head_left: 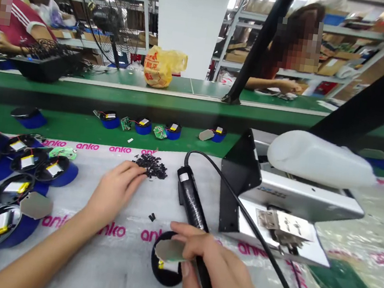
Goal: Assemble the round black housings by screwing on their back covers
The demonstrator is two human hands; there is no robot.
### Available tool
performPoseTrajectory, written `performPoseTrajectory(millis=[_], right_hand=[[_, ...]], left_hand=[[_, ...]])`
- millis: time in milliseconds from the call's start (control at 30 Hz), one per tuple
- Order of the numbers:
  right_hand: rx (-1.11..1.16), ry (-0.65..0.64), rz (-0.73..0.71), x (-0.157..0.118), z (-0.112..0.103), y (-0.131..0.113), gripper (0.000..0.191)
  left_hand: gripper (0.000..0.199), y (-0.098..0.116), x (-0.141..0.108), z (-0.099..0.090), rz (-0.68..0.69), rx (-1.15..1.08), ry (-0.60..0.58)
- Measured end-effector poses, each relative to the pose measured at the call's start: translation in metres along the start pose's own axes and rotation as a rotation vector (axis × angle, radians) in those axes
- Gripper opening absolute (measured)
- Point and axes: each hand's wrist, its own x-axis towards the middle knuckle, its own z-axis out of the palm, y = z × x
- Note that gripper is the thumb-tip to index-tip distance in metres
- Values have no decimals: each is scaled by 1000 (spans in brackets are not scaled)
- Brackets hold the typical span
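Observation:
My left hand (117,188) reaches to a pile of small black pieces (153,166), its fingertips pinched at the pile's left edge. What lies between them is hidden. My right hand (213,265) grips a thin grey oval plate (167,250) between thumb and fingers. That plate is tilted over a round black housing (156,276), inside which a white and yellow battery (168,265) partly shows. Beside this hand lies a black cylindrical tool (194,203) with a cord, its lower end running behind my fingers. Two loose black pieces (151,216) rest between my hands.
Several blue housings with batteries (27,162) crowd the left side. More housings (143,126) line the green strip behind. At right stands a metal machine (297,200) with a white plastic bottle (317,158) on top. Two people work beyond a yellow bag (163,67).

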Motion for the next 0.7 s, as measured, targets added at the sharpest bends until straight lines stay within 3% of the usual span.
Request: performPoseTrajectory(millis=[167, 533, 700], right_hand=[[22, 5, -55, 3, 7, 6, 20], [90, -99, 10, 5, 1, 1, 28], [94, -27, -32, 7, 3, 0, 21]], left_hand=[[23, -2, 7, 14, 47, 79, -27], [25, -10, 7, -7, 144, 22, -108], [26, -11, 5, -5, 136, 46, -120]])
